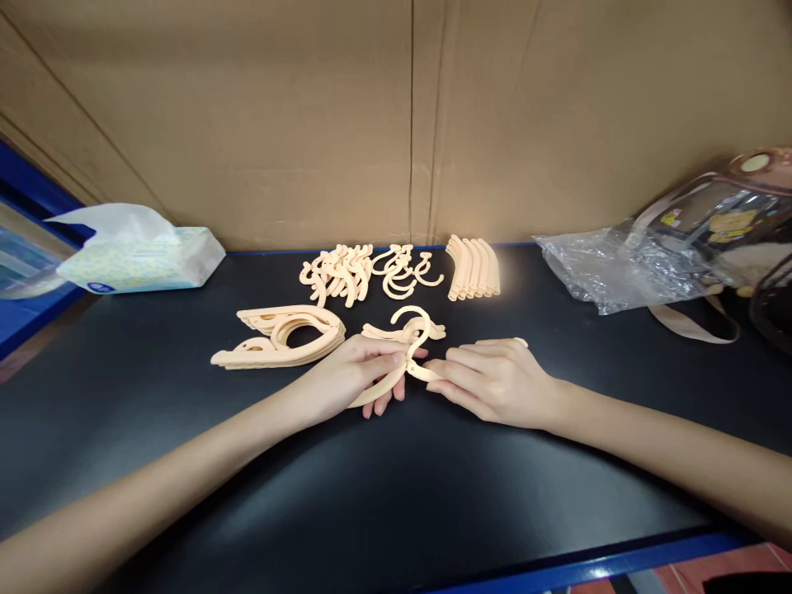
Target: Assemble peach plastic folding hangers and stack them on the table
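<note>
My left hand [350,375] and my right hand [495,379] meet at the middle of the black table [371,495]. Together they hold a peach plastic hanger [409,351]; its hook stands up between my fingertips. The left fingers wrap one curved arm of it, and the right fingertips pinch the other arm. A loose hanger arm [433,332] lies just behind it. Left of my hands is a stack of curved hanger arms [285,334]. Farther back lie a pile of hooks [365,272] and a row of curved pieces [473,268].
A tissue pack [139,256] sits at the back left. Crumpled clear plastic [612,268] and a transparent bag [723,214] with a strap lie at the right. A cardboard wall [396,115] closes off the back. The table has a blue front edge [587,569].
</note>
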`<action>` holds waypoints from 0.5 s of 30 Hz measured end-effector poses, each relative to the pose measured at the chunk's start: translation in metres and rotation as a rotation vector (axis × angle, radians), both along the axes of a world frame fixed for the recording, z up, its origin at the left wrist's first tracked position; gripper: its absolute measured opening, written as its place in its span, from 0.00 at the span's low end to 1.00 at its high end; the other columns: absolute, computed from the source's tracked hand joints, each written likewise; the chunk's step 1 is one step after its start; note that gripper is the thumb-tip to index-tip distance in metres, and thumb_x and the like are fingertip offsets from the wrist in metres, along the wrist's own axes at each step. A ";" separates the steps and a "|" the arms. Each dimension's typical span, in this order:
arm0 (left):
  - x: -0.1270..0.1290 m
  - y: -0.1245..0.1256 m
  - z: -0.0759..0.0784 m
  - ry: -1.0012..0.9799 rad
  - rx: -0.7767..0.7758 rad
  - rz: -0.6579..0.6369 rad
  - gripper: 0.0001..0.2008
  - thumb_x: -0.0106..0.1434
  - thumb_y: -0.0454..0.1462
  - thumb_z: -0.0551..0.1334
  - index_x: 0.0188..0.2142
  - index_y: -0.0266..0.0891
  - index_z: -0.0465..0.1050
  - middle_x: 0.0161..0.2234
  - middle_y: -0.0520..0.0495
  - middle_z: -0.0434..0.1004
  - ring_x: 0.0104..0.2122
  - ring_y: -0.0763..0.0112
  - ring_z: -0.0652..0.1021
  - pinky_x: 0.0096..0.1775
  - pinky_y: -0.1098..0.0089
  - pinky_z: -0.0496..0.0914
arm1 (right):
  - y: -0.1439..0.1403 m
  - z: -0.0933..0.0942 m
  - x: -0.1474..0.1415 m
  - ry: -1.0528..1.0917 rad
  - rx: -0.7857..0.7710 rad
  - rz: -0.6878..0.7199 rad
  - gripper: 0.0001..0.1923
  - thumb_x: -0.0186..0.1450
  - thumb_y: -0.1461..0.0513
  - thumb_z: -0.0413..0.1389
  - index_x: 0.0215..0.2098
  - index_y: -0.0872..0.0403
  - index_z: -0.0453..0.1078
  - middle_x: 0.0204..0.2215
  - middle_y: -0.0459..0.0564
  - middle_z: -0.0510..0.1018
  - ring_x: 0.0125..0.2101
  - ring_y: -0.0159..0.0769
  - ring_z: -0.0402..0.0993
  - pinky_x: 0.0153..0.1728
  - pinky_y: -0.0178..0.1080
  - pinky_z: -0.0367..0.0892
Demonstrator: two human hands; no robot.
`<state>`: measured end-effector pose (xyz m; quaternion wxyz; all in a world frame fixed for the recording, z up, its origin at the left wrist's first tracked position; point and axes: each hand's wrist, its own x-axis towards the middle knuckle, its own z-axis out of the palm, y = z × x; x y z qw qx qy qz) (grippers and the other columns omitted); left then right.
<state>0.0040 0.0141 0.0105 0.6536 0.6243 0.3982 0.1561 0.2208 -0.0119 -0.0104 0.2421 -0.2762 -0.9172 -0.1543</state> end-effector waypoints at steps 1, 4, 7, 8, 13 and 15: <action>0.000 0.000 0.000 0.004 0.003 -0.002 0.19 0.61 0.46 0.56 0.43 0.32 0.73 0.24 0.49 0.72 0.18 0.76 0.70 0.18 0.75 0.65 | 0.000 0.000 0.000 0.000 0.000 -0.001 0.16 0.70 0.59 0.47 0.30 0.57 0.72 0.20 0.42 0.70 0.19 0.26 0.65 0.24 0.34 0.56; 0.000 0.000 0.000 0.013 0.004 -0.001 0.20 0.61 0.46 0.56 0.44 0.32 0.72 0.24 0.49 0.72 0.18 0.75 0.70 0.18 0.75 0.65 | 0.000 0.000 0.000 -0.004 -0.002 -0.006 0.16 0.70 0.59 0.47 0.29 0.56 0.72 0.19 0.42 0.70 0.19 0.26 0.65 0.23 0.34 0.55; 0.000 -0.001 -0.001 0.012 0.008 -0.008 0.21 0.61 0.46 0.56 0.46 0.33 0.71 0.24 0.50 0.72 0.18 0.75 0.70 0.19 0.75 0.65 | 0.000 0.000 0.000 0.003 -0.007 -0.009 0.16 0.69 0.59 0.48 0.29 0.56 0.72 0.19 0.42 0.69 0.18 0.26 0.64 0.22 0.34 0.54; 0.000 -0.001 0.000 0.010 0.014 -0.011 0.20 0.62 0.46 0.56 0.45 0.33 0.72 0.24 0.50 0.71 0.18 0.75 0.69 0.19 0.75 0.65 | 0.000 0.000 0.000 0.007 -0.014 -0.013 0.16 0.69 0.59 0.48 0.28 0.56 0.72 0.18 0.42 0.69 0.18 0.26 0.64 0.22 0.34 0.54; 0.002 -0.004 0.004 0.042 0.047 -0.006 0.16 0.62 0.45 0.55 0.31 0.34 0.73 0.23 0.50 0.70 0.17 0.78 0.68 0.20 0.76 0.64 | 0.002 -0.002 0.002 0.014 -0.063 -0.022 0.16 0.69 0.58 0.48 0.29 0.56 0.73 0.19 0.42 0.70 0.19 0.26 0.65 0.22 0.35 0.53; 0.002 -0.005 0.006 0.052 0.074 -0.021 0.16 0.63 0.45 0.55 0.28 0.35 0.71 0.22 0.51 0.69 0.17 0.78 0.67 0.20 0.76 0.63 | 0.002 -0.003 0.002 0.019 -0.085 -0.014 0.16 0.69 0.58 0.48 0.31 0.55 0.73 0.20 0.42 0.71 0.19 0.27 0.66 0.23 0.34 0.54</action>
